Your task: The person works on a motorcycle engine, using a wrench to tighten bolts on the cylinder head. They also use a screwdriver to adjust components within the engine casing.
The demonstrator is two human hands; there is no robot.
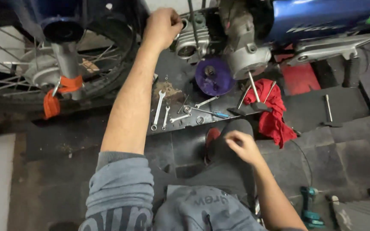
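Reaching up, our left hand [162, 28] closes in a fist against the engine cylinder [189, 42] of the blue motorcycle [317, 17], its grasp hidden; our right hand [241, 146] rests half-curled, seemingly empty, on our knee, with wrenches [159, 109] laid within reach beside a red rag [270, 111].

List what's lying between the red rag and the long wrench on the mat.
Head view: between the red rag and the long wrench lie a shorter wrench, two more small wrenches, a blue-handled screwdriver and loose round parts.
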